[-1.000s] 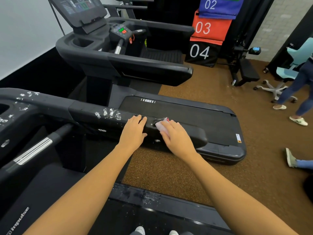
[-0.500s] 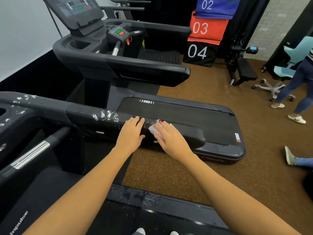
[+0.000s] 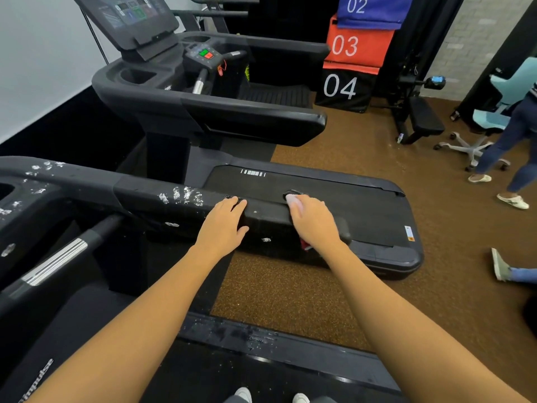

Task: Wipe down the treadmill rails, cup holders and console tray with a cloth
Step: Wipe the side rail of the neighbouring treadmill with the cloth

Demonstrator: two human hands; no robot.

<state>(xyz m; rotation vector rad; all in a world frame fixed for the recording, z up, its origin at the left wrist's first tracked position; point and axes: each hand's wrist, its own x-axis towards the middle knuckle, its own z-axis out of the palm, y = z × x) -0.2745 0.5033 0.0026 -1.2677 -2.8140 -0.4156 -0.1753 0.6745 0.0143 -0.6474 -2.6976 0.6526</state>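
Note:
The black right rail (image 3: pixel 145 196) of the treadmill I stand on runs across the middle, with white smears on it left of my hands. My left hand (image 3: pixel 223 222) lies flat on top of the rail, holding nothing. Further toward the rail's end, my right hand (image 3: pixel 312 221) presses a pale pink cloth (image 3: pixel 293 199) onto the rail. Only the cloth's tip shows past my fingers, and a red bit shows under my wrist. White specks also dot the console tray (image 3: pixel 20 199) at the far left.
A second treadmill (image 3: pixel 203 106) stands just beyond the rail, its deck (image 3: pixel 334 199) behind my hands. Numbered plyo boxes (image 3: pixel 348 53) and a bench (image 3: pixel 421 120) stand at the back. A person's legs (image 3: pixel 511 146) and another foot (image 3: pixel 499 264) are on the brown floor at right.
My right hand has slid the cloth along the rail toward its end, away from my left hand. The left hand has stayed in place on the rail.

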